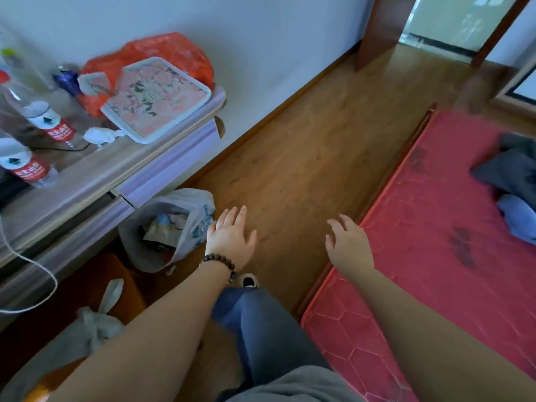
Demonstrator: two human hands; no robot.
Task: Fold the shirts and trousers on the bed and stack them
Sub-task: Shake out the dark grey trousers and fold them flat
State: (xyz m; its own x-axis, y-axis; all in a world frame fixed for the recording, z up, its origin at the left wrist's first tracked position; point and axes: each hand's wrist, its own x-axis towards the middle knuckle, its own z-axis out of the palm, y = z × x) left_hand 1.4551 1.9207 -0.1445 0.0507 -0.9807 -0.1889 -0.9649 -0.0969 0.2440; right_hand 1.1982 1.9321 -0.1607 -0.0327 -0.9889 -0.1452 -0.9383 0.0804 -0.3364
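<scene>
- Single view: wide-angle camera on my head, tilted forward and down.
- Both my forearms reach in from the bottom edge, near the lens; my left hand (232,236) and right hand (348,242) sit around lower centre.
- Brown wooden plank floor (313,146) runs up the middle, red quilted mattress (429,256) at right, grey-topped side table (162,152) at left.
- Edges bend and blur.

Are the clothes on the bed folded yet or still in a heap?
Still in a heap. The dark grey garment and the blue one lie crumpled on the red mattress, and neither hand touches them.
</scene>
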